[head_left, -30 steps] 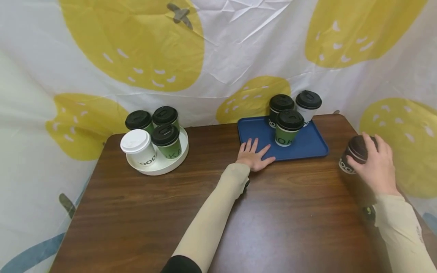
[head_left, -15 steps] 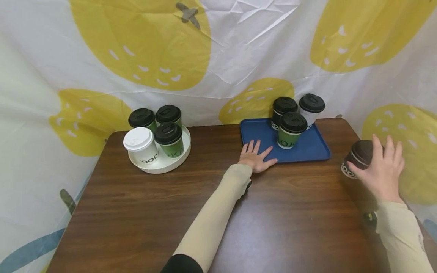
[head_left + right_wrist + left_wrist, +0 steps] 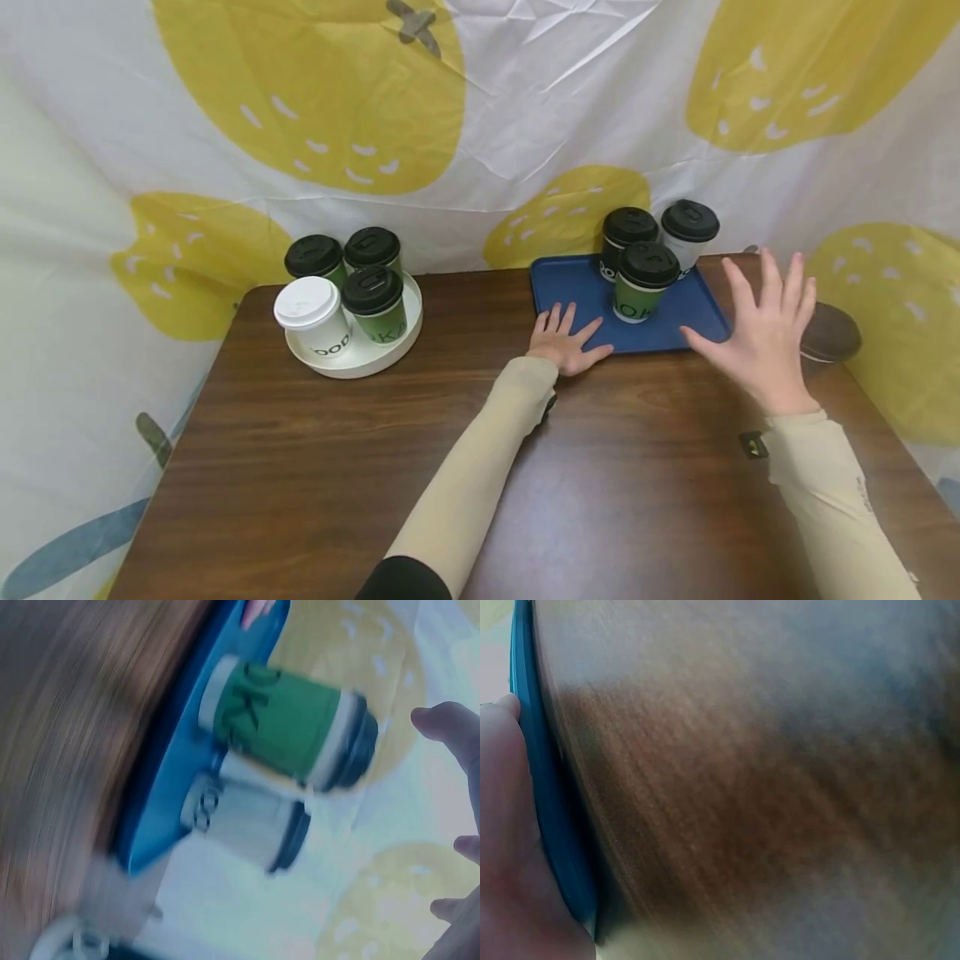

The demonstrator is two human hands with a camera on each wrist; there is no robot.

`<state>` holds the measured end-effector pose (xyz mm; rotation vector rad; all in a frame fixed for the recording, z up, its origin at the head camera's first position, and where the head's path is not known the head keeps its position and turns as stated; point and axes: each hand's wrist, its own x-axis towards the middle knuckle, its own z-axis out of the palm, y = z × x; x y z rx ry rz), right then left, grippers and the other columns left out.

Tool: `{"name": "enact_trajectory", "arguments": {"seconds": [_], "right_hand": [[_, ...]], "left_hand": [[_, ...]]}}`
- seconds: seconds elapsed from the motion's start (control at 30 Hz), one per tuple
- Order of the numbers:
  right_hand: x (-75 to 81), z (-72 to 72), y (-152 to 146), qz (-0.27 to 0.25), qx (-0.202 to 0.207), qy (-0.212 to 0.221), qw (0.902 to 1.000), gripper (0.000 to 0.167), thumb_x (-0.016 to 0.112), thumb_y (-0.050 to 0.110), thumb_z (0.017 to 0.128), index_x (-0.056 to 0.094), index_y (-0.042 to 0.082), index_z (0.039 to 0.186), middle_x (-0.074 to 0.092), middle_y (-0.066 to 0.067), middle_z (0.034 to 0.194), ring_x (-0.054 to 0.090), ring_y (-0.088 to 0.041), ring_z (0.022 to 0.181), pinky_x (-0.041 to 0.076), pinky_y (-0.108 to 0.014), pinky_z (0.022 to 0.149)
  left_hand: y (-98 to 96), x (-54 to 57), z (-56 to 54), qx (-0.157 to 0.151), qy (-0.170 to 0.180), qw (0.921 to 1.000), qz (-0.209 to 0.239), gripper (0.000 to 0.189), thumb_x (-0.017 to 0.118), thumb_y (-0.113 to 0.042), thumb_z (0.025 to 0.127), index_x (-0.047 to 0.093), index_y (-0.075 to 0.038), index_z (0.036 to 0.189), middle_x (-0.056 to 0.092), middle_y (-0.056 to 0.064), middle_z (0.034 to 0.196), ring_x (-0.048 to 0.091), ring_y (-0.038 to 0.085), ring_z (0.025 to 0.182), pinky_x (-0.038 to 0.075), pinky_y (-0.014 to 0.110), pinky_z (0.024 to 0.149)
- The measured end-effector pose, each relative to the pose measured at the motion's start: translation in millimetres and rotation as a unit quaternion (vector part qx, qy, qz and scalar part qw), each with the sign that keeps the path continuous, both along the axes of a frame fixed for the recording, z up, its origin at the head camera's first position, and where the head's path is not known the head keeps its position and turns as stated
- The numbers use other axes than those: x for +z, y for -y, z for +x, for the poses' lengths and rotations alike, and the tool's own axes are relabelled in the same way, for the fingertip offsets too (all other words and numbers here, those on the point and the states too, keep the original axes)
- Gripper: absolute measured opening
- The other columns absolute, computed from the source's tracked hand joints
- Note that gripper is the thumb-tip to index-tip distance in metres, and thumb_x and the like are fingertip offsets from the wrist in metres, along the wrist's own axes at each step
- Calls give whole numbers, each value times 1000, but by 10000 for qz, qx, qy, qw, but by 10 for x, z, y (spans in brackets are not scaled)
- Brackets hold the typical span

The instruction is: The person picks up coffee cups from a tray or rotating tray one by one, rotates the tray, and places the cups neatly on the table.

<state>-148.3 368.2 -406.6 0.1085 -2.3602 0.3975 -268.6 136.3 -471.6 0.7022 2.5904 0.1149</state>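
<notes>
With spread fingers my left hand [image 3: 567,345] rests at the near left corner of a blue rectangular tray [image 3: 678,332]; the left wrist view has it against the tray's edge. On the tray stand three lidded paper coffee cups: a green one [image 3: 633,302] in front, a dark one [image 3: 611,254] and a white one [image 3: 681,247] behind. My right hand [image 3: 768,350] is raised by the tray's right end, fingers apart, nothing in it. Behind it, on the table, stands another dark coffee cup [image 3: 831,332], its body mostly hidden by the hand.
On the left a white round tray [image 3: 367,367] holds several lidded cups: a white one [image 3: 321,329] with a white lid and green ones [image 3: 381,323] with black lids. A fruit-patterned cloth [image 3: 480,108] hangs along the back of the brown table [image 3: 315,475].
My right hand has let go of the dark cup at the right and moved left towards the blue tray, fingers opening out. My left hand has stayed at the tray's corner.
</notes>
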Motion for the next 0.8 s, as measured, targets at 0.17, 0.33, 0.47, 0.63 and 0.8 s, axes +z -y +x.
{"name": "enact_trajectory", "arguments": {"seconds": [0.17,0.33,0.47,0.63,0.8], "right_hand": [[-77,-275,196,-210,280,485,9982,94,74,57,80,44,3,151,27,-37,161,15,-59,154,14,-81,117],[-126,-555,321,-582,299,1321,9891,96,88,32,78,39,7,156,23,-35,164,21,-59,151,31,-82,108],[-110,-783,400,-673,168,1642,9840,94,84,36,83,36,10,160,19,-34,166,20,-60,151,36,-81,106],[-75,-1017,486,-757,50,1733,9819,91,81,39,86,36,11,160,18,-32,167,18,-57,154,36,-80,106],[-117,-1117,540,-892,-136,2015,9753,80,76,34,91,41,11,158,23,-30,166,24,-55,152,39,-82,102]], "left_hand": [[-3,-27,-20,-20,-90,10000,-15,67,15,-78,100,-1,-54,161,-13,-4,177,-13,22,165,-8,42,134],[-46,-112,-96,-60,-68,9997,-228,68,13,-80,99,-5,-54,160,-17,-5,176,-16,23,164,-9,43,134],[-61,-135,-126,-13,-114,9995,-311,68,12,-81,98,-6,-56,159,-17,-6,175,-17,22,164,-8,42,134],[-60,-123,-125,6,-173,9992,-350,68,12,-81,98,-5,-57,159,-16,-6,176,-16,22,165,-7,42,134],[-71,-156,-136,-39,-78,9989,-451,68,11,-82,97,-8,-57,158,-19,-5,175,-18,22,164,-7,43,134]]}}
